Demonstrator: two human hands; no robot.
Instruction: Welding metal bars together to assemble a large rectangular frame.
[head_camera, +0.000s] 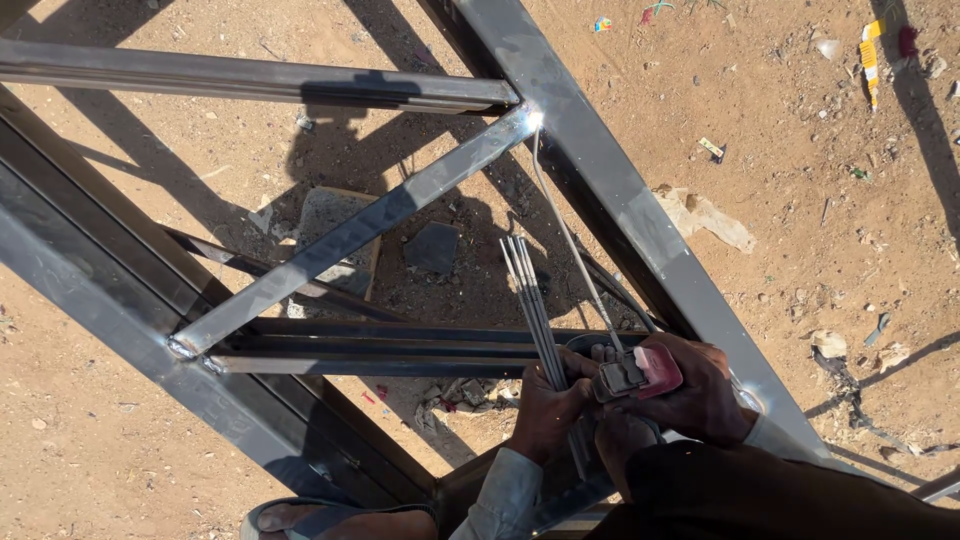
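At the upper centre of the frame, where a diagonal steel bar (350, 235) meets a long steel frame member (640, 220), the tip of a welding electrode (570, 240) is pressed to the joint (530, 118), and a small bright spot is seen there. The rod is clamped in a red-handled electrode holder (640, 372), around which the right hand (690, 390) is closed at the lower right of centre. A bundle of spare electrodes (535, 315) is gripped in the closed left hand (545, 410), just beside the holder.

For a sound weld, the tip would best be kept steady on the seam, with the spare rods held clear of the live rod and the frame.

Below the frame, sandy ground (850, 260) is seen, with a grey stone block (340, 240) under the diagonal bar. A sandalled foot (330, 520) shows at the bottom edge. A yellow and white striped scrap of wrapper (872, 58) lies at the upper right, a crumpled tan piece of paper (705, 215) right of centre, and small coloured bits of litter (602, 24) along the top.
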